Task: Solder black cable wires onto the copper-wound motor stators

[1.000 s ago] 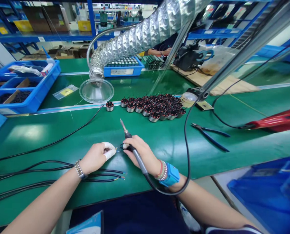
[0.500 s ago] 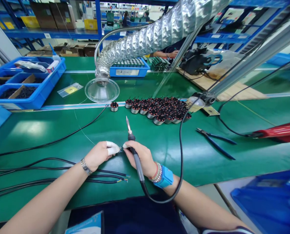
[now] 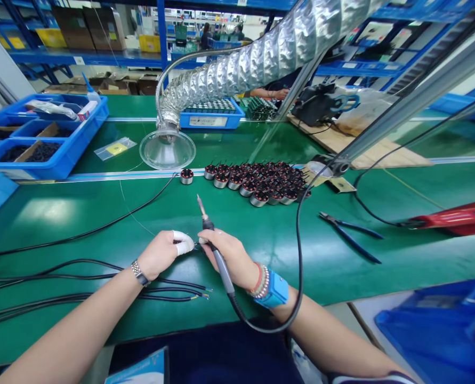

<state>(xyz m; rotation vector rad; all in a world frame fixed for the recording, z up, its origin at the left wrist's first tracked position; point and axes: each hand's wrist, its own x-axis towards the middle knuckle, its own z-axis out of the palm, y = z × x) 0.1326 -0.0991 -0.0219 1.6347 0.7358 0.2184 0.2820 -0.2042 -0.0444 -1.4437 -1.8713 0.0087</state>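
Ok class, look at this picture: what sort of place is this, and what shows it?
Probably a factory workshop that assembles small electric motors: a right hand holds a soldering iron, rows of small motors stand on a green workbench, and a silver fume hose hangs above.

Worn items, both arms, as seen from my head camera.

Left: a steel link watch (image 3: 139, 272) with a narrow band sits on the wrist of my left hand (image 3: 161, 255). White finger cots (image 3: 182, 242) cover the fingertips, rounded and snug.

Right: on the wrist above my right hand (image 3: 231, 253) is a wide blue wrist strap (image 3: 275, 288) with a raised rectangular section. Beside it is a stack of beaded bracelets (image 3: 263, 281), pale, with a red band (image 3: 256, 280) at the edge. One white finger cot (image 3: 202, 240) shows on this hand too.

Forearms bare. Dark navy top (image 3: 205, 354); the sleeve edge (image 3: 371, 378) shows a pale trim.
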